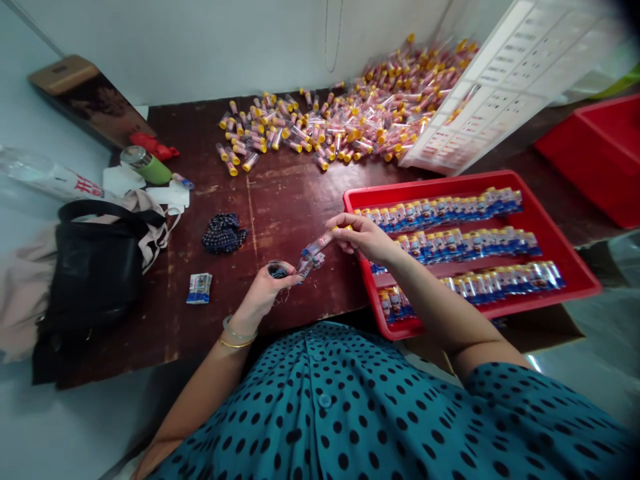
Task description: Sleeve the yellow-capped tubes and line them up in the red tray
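Observation:
My left hand (pixel 265 287) is closed around a small round clear container (pixel 280 269) with dark contents, and its fingertips touch a crumpled clear wrapper with blue and red print (pixel 311 259). Closed on a clear tube with a yellow cap (pixel 325 240), my right hand (pixel 363 237) holds it tilted, its lower end meeting the wrapper. To the right, a red tray (pixel 440 270) carries rows of yellow-capped tubes in blue printed wrappers (pixel 450 241). Behind my hands lies a big pile of yellow-capped tubes (pixel 325 130).
At the left are a blue-and-white packet (pixel 199 289), a dark checked cloth (pixel 223 233), a black bag (pixel 100 267) and a green bottle (pixel 150 167). A white perforated rack (pixel 480 100) leans behind the tray; a red bin (pixel 595 153) stands far right.

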`<state>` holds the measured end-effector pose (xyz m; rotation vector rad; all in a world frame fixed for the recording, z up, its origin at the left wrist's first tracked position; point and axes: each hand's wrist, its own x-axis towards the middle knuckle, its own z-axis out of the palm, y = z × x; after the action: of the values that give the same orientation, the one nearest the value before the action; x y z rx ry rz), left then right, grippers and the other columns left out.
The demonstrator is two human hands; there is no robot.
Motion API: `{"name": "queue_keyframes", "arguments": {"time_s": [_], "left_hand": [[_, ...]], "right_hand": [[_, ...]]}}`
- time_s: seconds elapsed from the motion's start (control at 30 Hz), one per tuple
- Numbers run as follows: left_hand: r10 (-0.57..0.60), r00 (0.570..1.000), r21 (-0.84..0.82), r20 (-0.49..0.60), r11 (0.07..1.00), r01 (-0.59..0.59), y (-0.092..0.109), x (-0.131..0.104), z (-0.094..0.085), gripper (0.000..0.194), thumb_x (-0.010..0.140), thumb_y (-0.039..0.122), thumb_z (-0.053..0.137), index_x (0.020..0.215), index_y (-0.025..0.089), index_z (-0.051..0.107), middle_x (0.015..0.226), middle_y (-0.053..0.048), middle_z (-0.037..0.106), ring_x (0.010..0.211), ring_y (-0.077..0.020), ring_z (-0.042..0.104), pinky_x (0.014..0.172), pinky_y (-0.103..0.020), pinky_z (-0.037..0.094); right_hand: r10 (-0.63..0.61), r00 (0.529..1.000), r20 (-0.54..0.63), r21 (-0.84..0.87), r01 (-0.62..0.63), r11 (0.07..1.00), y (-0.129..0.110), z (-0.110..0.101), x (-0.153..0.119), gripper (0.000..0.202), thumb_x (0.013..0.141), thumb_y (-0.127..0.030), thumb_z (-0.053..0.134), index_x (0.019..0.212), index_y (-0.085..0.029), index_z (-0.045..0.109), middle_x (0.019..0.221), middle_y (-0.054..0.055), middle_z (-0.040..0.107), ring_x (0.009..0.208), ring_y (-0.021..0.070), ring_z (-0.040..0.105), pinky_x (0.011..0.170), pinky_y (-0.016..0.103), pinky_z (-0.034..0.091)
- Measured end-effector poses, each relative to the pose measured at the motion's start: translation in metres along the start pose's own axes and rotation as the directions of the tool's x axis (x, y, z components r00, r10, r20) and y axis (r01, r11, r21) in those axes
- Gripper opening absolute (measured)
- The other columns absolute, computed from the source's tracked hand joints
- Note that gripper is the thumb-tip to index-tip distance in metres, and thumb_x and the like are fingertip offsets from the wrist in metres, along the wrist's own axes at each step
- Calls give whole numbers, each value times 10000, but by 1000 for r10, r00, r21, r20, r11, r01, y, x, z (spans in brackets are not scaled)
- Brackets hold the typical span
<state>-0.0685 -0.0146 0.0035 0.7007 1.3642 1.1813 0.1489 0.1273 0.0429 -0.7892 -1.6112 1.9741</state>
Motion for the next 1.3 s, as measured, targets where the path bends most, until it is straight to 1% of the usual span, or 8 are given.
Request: {"name": "queue_keyframes", "arguments": {"time_s": [0.1,0.23,0.4,0.53,0.8,1.03,1.17,1.3], "left_hand": [[-40,998,-56,52,998,43,4,-1,3,286,529,247,913,657,150,676,643,26,621,607,-103,517,616,-244,394],[-122,979,-138,161,980,144,4,-4,12,312,597,302,895,767,151,682,721,-17,692,623,-134,596,596,-257,429],[-150,958,-174,243,965,195,-1,-10,25,319,746,380,802,923,134,705,827,-84,745,664,-153,640,586,-253,448],[-198,948,-260,250,929,263,1,-14,33,351,727,405,812,932,140,707,808,-78,742,664,-163,650,578,-254,459],[-76,983,-212,169,971,111,18,-19,46,349,696,384,837,936,154,732,758,-42,733,661,-154,632,608,-259,470],[-91,973,-165,210,978,127,17,-22,55,328,705,377,829,920,150,728,781,-59,743,646,-155,627,583,-259,459],[-101,969,-155,226,978,138,16,-23,57,339,703,386,832,924,150,727,774,-59,745,639,-147,622,580,-248,459],[-94,970,-140,226,982,127,16,-23,59,344,711,385,829,943,153,726,789,-60,749,647,-144,622,585,-245,462]], "right_hand": [[2,998,63,-61,2,998,-3,5,-3,265,872,-380,672,1053,-189,642,675,-43,572,478,54,410,409,182,275],[-60,990,127,-156,80,985,-6,11,-5,212,882,-316,650,1023,-158,647,859,4,638,571,53,472,495,182,362],[-152,988,17,-235,152,960,5,15,0,214,818,-293,718,941,-171,592,851,-6,613,731,101,545,661,206,442],[-97,995,31,-281,102,954,7,23,-4,236,846,-373,688,834,-154,602,753,-6,618,652,100,522,618,217,424],[-173,983,-60,-351,141,926,3,33,-36,294,841,-391,708,1028,-169,661,859,13,679,719,125,572,684,237,462],[-166,977,-133,-300,120,946,8,31,-49,293,824,-413,721,986,-171,678,914,28,699,764,144,603,734,256,486],[-221,970,-99,-250,191,949,8,28,-51,254,829,-412,716,895,-167,697,983,44,713,889,176,652,866,293,496],[-223,970,-101,-225,196,954,10,26,-53,246,845,-404,701,921,-170,702,968,40,717,902,180,657,883,307,499]]}}
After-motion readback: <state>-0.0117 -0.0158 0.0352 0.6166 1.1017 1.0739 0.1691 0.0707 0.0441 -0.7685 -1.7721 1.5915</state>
